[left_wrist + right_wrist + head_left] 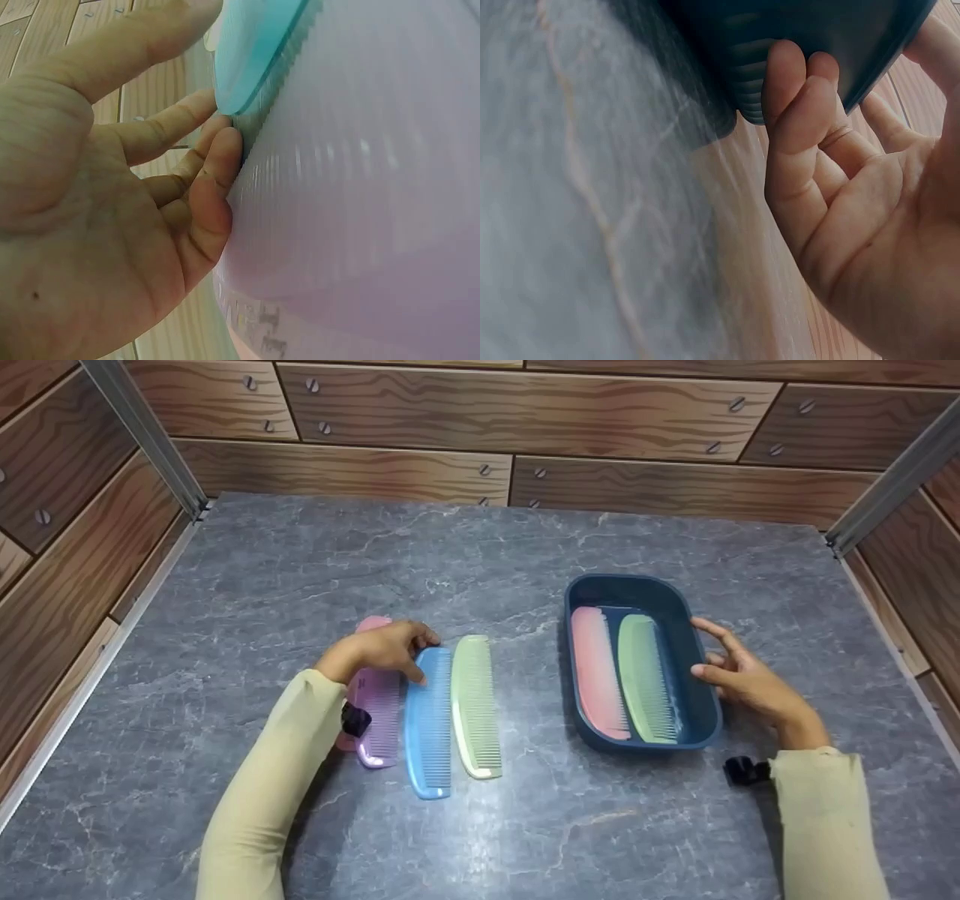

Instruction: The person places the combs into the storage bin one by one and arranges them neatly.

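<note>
My left hand (381, 649) is at the far end of a blue comb (429, 735), its thumb and index finger pinching that end. In the left wrist view the blue tip (240, 82) shows between them. Beneath this hand lies a purple comb (379, 727) with a pink piece (373, 622) showing from under it. Just right of the blue comb is a pale green comb (474, 705). My right hand (750, 679) rests its thumb and index fingertips on the right rim of a dark blue box (709, 712); its other fingers bend near the outer wall.
Inside the box lie a pink comb (598, 675) and a green comb (641, 679), side by side. The grey marbled tabletop (495, 562) is bounded by wood-patterned panels (525, 405) at the back and sides, with metal posts (146, 431) at the corners.
</note>
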Demonstrator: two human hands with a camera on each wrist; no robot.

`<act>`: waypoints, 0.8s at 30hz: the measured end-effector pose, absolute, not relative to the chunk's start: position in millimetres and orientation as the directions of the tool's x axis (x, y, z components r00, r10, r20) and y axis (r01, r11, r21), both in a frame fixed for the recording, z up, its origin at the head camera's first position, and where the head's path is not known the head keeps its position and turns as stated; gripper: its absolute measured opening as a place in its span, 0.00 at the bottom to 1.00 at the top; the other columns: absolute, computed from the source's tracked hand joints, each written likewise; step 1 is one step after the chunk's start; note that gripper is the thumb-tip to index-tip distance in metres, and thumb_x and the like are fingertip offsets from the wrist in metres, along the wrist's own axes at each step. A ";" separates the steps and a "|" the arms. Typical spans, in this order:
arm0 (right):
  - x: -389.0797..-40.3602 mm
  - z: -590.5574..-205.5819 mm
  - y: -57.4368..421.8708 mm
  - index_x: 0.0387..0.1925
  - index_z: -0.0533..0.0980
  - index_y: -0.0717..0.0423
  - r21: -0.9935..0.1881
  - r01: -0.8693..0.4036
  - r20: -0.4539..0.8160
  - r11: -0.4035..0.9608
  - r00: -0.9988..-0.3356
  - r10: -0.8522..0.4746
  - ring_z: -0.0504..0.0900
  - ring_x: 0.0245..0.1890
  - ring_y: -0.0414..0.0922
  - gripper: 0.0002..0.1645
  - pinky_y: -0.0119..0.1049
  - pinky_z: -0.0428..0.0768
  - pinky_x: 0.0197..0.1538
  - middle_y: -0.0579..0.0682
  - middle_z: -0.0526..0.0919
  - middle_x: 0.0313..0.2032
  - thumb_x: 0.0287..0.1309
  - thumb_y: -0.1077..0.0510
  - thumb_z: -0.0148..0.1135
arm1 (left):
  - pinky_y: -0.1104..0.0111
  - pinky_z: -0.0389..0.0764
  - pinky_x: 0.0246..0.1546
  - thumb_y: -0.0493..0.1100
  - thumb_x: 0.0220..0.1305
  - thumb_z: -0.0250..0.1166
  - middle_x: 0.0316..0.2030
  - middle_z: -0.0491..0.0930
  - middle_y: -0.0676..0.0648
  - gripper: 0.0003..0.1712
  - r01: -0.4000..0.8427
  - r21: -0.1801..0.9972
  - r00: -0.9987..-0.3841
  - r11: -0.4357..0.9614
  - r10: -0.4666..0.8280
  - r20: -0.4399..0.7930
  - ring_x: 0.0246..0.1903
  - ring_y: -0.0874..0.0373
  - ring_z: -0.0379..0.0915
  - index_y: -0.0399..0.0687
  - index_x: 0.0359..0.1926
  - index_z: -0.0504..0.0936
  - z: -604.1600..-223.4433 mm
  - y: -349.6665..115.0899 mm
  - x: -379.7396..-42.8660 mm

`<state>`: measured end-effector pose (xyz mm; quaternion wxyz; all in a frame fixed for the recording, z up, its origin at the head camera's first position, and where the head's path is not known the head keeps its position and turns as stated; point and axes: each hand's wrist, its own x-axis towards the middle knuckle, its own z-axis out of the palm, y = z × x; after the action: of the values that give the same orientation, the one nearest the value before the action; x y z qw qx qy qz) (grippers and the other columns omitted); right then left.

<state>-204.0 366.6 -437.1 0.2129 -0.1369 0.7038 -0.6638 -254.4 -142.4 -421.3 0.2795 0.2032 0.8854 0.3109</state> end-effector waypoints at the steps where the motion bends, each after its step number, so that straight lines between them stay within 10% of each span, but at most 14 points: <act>1: -203.7 -437.3 366.5 0.74 0.45 0.41 -0.993 0.090 -0.118 0.081 -0.873 -0.473 0.84 0.42 0.40 0.41 0.37 0.84 0.40 0.47 0.81 0.49 0.68 0.68 0.48 | 0.56 0.71 0.59 0.35 0.49 0.73 0.55 0.71 0.34 0.37 0.197 0.658 -0.757 0.727 0.539 -0.369 0.53 0.46 0.68 0.37 0.62 0.71 -421.2 -142.9 -253.9; 24: -203.5 -437.6 365.5 0.75 0.45 0.40 -0.991 0.087 -0.123 0.097 -0.875 -0.468 0.83 0.42 0.39 0.41 0.36 0.84 0.40 0.47 0.80 0.50 0.69 0.68 0.48 | 0.52 0.68 0.63 0.32 0.53 0.71 0.61 0.63 0.38 0.41 0.225 0.598 -0.705 0.769 0.553 -0.445 0.60 0.43 0.64 0.53 0.68 0.69 -417.3 -145.6 -251.7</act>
<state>-203.5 365.5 -437.6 0.2107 -0.1341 0.7099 -0.6585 -251.7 -145.6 -417.3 0.3154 0.2195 0.8860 0.2594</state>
